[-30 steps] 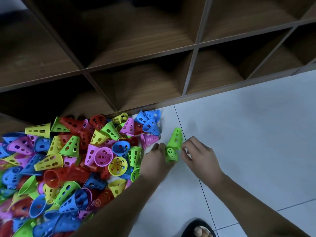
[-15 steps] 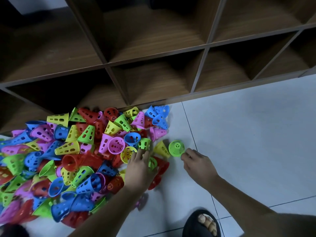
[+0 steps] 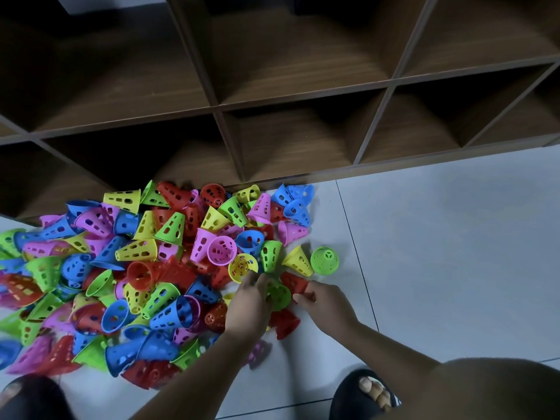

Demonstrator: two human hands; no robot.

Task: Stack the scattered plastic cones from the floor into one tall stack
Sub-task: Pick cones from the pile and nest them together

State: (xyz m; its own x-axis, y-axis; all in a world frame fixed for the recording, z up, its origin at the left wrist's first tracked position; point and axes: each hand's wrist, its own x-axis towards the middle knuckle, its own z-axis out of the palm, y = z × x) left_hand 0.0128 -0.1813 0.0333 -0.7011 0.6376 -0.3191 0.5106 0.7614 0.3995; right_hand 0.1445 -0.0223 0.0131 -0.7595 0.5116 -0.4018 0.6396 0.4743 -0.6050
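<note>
- Left hand (image 3: 251, 301) grips 1 green cone (image 3: 278, 295), fingers curled round it, mouth facing up.
- Right hand (image 3: 327, 301) pinches 1 red cone (image 3: 293, 281) by its edge, touching the green one's right side.
- 1 upright green cone (image 3: 325, 261) stands alone on the floor (image 3: 439, 237), right of the pile; can't tell if more are nested in it.
- 1 yellow cone (image 3: 298, 260) lies just beside it.
- Pile (image 3: 136, 268): dozens of cones in 5 colours; too many to count.
- 1 wooden shelf (image 3: 291, 95) behind, 1 sandalled foot (image 3: 366, 392) below.
</note>
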